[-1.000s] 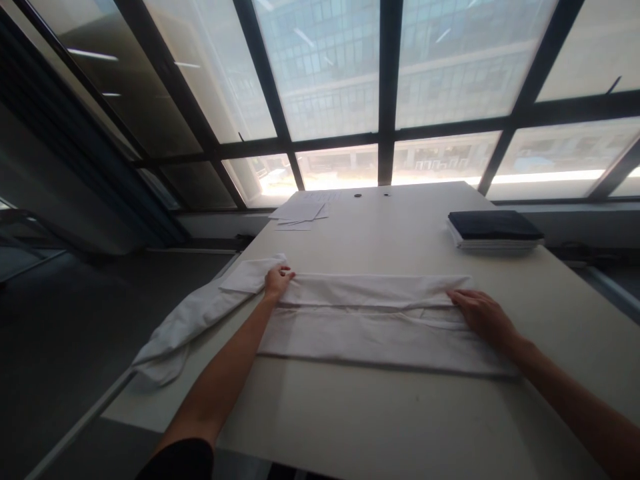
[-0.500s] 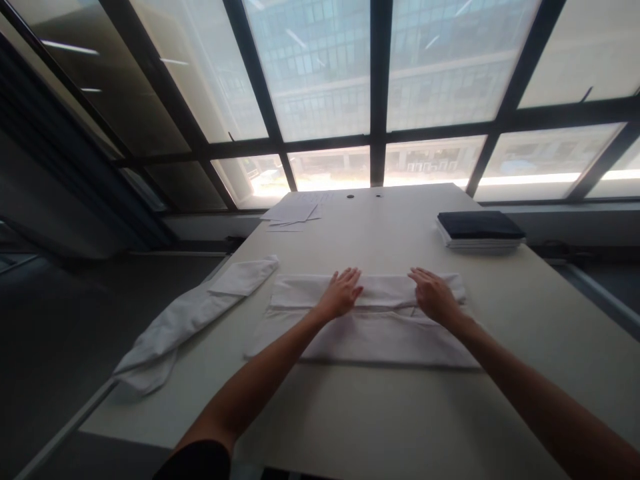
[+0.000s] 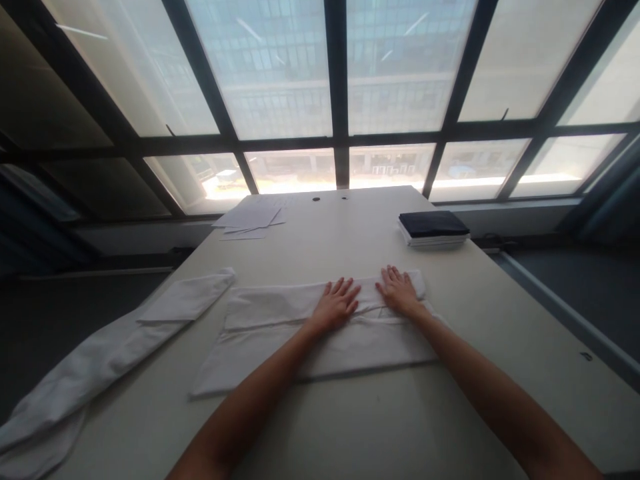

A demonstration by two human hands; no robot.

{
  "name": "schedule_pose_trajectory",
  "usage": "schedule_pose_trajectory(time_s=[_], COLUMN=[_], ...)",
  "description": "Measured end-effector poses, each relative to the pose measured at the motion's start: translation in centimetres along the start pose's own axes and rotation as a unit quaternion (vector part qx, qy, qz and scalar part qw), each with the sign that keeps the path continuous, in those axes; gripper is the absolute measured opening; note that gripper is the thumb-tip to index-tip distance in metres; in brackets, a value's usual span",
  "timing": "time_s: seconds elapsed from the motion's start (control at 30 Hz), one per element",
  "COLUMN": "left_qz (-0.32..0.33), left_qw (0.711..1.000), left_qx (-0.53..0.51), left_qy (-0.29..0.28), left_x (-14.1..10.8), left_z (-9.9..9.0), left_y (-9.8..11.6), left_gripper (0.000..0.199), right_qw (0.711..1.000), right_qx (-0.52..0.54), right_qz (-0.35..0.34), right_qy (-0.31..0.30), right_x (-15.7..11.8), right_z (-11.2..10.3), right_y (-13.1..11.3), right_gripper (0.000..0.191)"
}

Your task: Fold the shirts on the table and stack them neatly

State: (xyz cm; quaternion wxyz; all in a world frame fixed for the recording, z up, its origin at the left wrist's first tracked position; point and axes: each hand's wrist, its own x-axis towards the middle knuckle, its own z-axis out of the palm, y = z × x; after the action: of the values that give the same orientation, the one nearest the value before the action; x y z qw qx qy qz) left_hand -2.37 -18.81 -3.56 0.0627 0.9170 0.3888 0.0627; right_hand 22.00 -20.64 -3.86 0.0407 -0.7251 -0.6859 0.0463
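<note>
A white cloth (image 3: 270, 347), perhaps a garment, lies on the table in front of me with its far edge folded over into a long band. My left hand (image 3: 336, 305) rests flat on that band near its middle, fingers spread. Farther right, my right hand (image 3: 397, 291) lies flat near the band's right end, palm down and fingers apart. Some creases show in the cloth between and below the hands. The parts under my palms and forearms are hidden.
Another white cloth (image 3: 115, 353) lies bunched along the table's left edge and partly overhangs it. Loose paper sheets (image 3: 250, 217) sit at the far left. A stack of folded cloths with a dark one (image 3: 434, 224) on top stands at the far right of the white table (image 3: 350, 240).
My view has swung to the right, so the table appears shifted left. Both hands stay on the folded band, now closer together, and my right hand's fingers lie more spread.
</note>
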Motion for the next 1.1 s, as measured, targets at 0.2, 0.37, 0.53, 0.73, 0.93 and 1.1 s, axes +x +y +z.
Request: schedule_pose_trajectory(time_s=[0.2, 0.37, 0.53, 0.73, 0.93, 1.1], left_qz=[-0.005, -0.006, -0.01, -0.025, -0.088, -0.191], left_qw=[1.0, 1.0, 1.0, 0.999, 0.994, 0.979], left_qx=[-0.003, -0.005, -0.002, 0.009, 0.068, 0.068], left_qy=[-0.005, -0.01, -0.019, -0.023, 0.013, 0.002], left_x=[0.1, 0.0, 0.2, -0.9, -6.3, -11.0], left_z=[-0.2, -0.4, -0.3, -0.3, -1.7, -3.4], left_y=[0.1, 0.1, 0.3, -1.5, -8.3, -13.8], left_gripper=[0.055, 0.055, 0.057, 0.066, 0.061, 0.06], right_qw=[0.992, 0.972, 0.981, 0.997, 0.996, 0.996], right_qx=[0.007, 0.035, 0.035, 0.018, -0.01, -0.011], right_qz=[0.128, 0.23, 0.157, 0.046, 0.035, 0.03], right_qy=[-0.017, 0.035, 0.108, 0.052, 0.076, 0.087], right_x=[0.4, 0.2, -0.2, -1.7, -2.1, -2.0], right_z=[-1.0, -2.6, -3.3, -0.5, 1.3, 1.5], right_y=[7.8, 10.7, 4.7, -2.5, -1.9, -1.8], right_gripper=[0.067, 0.063, 0.059, 0.058, 0.059, 0.059])
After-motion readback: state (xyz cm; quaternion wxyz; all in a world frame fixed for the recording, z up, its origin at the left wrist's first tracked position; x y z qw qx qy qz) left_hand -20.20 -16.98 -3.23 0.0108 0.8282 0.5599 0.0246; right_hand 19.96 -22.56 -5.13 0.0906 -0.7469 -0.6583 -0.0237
